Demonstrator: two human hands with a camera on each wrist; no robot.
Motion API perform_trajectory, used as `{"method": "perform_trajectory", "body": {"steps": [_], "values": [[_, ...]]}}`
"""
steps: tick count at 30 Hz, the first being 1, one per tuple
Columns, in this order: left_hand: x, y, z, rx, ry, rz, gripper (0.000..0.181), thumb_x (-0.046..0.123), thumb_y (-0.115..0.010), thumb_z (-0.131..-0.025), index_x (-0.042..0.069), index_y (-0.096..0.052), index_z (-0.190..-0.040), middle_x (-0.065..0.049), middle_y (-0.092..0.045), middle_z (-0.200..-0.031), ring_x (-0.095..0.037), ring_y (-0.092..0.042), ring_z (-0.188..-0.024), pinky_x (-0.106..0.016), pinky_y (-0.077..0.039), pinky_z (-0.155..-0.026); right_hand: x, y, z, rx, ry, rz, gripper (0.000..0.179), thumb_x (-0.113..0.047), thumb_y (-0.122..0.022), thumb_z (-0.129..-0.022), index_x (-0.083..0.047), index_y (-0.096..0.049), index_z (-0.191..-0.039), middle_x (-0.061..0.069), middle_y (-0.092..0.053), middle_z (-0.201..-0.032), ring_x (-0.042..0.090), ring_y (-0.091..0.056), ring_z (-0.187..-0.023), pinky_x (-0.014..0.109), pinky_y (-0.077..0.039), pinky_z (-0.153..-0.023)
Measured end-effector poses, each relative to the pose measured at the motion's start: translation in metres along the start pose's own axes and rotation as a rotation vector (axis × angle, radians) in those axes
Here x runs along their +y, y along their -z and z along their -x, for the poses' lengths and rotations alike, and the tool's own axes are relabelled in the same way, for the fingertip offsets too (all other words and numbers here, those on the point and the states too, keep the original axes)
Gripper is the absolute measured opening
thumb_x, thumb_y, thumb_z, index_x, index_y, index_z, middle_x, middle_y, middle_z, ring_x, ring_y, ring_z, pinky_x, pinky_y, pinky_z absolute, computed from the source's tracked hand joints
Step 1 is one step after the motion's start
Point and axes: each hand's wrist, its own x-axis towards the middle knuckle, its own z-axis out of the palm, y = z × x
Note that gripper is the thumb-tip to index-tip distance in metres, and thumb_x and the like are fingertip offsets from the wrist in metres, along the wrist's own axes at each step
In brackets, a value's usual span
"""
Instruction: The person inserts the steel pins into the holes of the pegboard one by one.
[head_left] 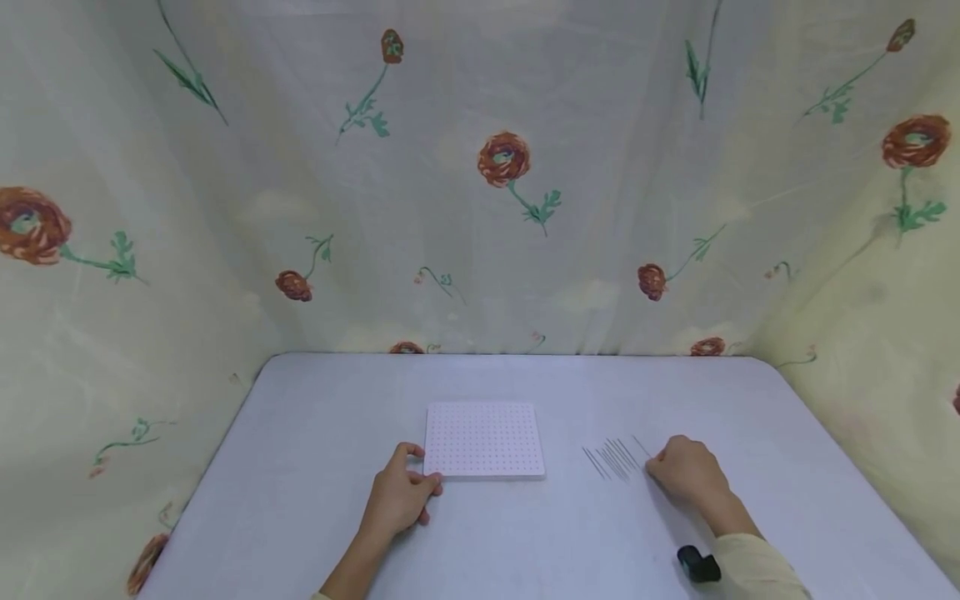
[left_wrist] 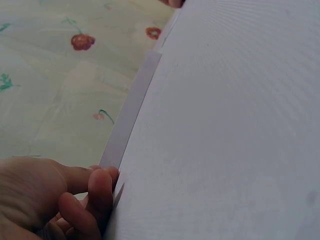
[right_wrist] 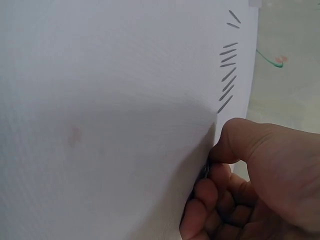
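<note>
Nearest the camera, the left hand rests on the white table, its curled fingers and thumb pinching the near left corner of the white perforated board, which lies flat mid-table. Further right, a row of thin metal pins lies just beside the right hand, whose curled fingertips pinch something small against the tabletop; what it is I cannot tell.

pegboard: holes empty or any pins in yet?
Empty, as far as the head view shows. The white pegboard lies flat with only dots showing; the thin pins lie loose on the table beside it.
</note>
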Motion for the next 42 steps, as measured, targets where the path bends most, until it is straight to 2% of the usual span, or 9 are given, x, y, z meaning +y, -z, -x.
{"method": "perform_trajectory", "body": {"steps": [5,8,11,14,21,26,32,36,42], "values": [[0.000,0.002,0.001,0.008,-0.001,-0.006,0.046,0.015,-0.071,-0.095,0.007,-0.047,-0.133,0.003,-0.073,-0.076,-0.015,-0.061,-0.043,-0.027,-0.044,-0.047,-0.001,-0.005,-0.002,0.000,0.052,0.036,0.024,-0.016,-0.061,-0.087,-0.006,-0.059,-0.065,0.003,-0.054,-0.062,0.018,-0.050,-0.058,0.028,-0.036,-0.051],[0.000,0.002,0.000,0.010,-0.003,-0.005,0.046,0.015,-0.071,-0.095,0.007,-0.047,-0.133,0.003,-0.073,-0.077,-0.015,-0.061,-0.043,-0.028,-0.044,-0.048,-0.001,-0.006,-0.001,0.003,0.079,0.073,0.028,-0.017,-0.057,-0.088,-0.008,-0.053,-0.063,0.005,-0.052,-0.062,0.020,-0.048,-0.059,0.030,-0.035,-0.052],[0.000,0.001,-0.001,0.012,0.005,-0.005,0.045,0.016,-0.071,-0.095,0.008,-0.047,-0.133,0.003,-0.073,-0.077,-0.015,-0.061,-0.043,-0.028,-0.044,-0.048,-0.001,-0.005,0.001,0.000,0.079,0.065,0.025,-0.016,-0.051,-0.091,0.000,-0.057,-0.073,0.010,-0.055,-0.068,0.023,-0.050,-0.063,0.034,-0.040,-0.055],[0.000,-0.001,-0.001,0.013,0.008,0.000,0.045,0.016,-0.071,-0.095,0.008,-0.047,-0.132,0.003,-0.073,-0.077,-0.015,-0.061,-0.043,-0.027,-0.044,-0.047,0.001,-0.002,0.005,0.008,0.070,-0.003,0.023,-0.015,-0.047,-0.093,0.004,-0.055,-0.083,0.013,-0.057,-0.074,0.024,-0.052,-0.067,0.034,-0.042,-0.058],[-0.001,0.000,-0.001,0.015,-0.011,-0.004,0.046,0.016,-0.071,-0.095,0.006,-0.047,-0.133,0.002,-0.072,-0.077,-0.014,-0.061,-0.043,-0.026,-0.044,-0.046,0.005,0.001,0.017,0.077,0.054,-0.171,0.015,-0.013,-0.052,-0.090,0.002,-0.057,-0.090,0.010,-0.060,-0.078,0.021,-0.055,-0.071,0.030,-0.043,-0.059],[-0.001,-0.001,-0.001,0.012,-0.015,-0.002,0.046,0.015,-0.071,-0.095,0.006,-0.047,-0.133,0.002,-0.072,-0.076,-0.014,-0.060,-0.043,-0.025,-0.043,-0.046,0.006,0.002,0.022,0.113,0.034,-0.200,0.016,-0.012,-0.055,-0.089,0.002,-0.059,-0.095,0.012,-0.064,-0.083,0.022,-0.058,-0.074,0.030,-0.044,-0.060],[-0.002,-0.002,0.000,0.015,-0.013,0.000,0.045,0.014,-0.071,-0.095,0.006,-0.047,-0.133,0.002,-0.072,-0.076,-0.014,-0.060,-0.043,-0.023,-0.043,-0.044,-0.001,0.007,0.025,0.196,0.087,-0.228,0.021,-0.014,-0.056,-0.090,0.001,-0.063,-0.105,0.011,-0.068,-0.090,0.021,-0.060,-0.078,0.029,-0.044,-0.066],[-0.002,-0.002,0.000,0.020,-0.014,-0.002,0.046,0.014,-0.071,-0.095,0.006,-0.047,-0.133,0.002,-0.072,-0.077,-0.013,-0.060,-0.043,-0.021,-0.042,-0.042,-0.010,0.009,0.028,0.231,0.107,-0.255,0.021,-0.013,-0.055,-0.091,-0.003,-0.066,-0.107,0.008,-0.069,-0.090,0.018,-0.058,-0.077,0.028,-0.043,-0.065],[-0.001,-0.002,0.000,0.020,-0.007,-0.005,0.045,0.015,-0.071,-0.095,0.007,-0.047,-0.133,0.002,-0.072,-0.077,-0.014,-0.060,-0.043,-0.022,-0.043,-0.041,-0.022,0.010,0.033,0.227,0.086,-0.314,0.024,-0.014,-0.052,-0.097,-0.001,-0.066,-0.111,0.009,-0.067,-0.090,0.017,-0.056,-0.077,0.028,-0.042,-0.064]]}}
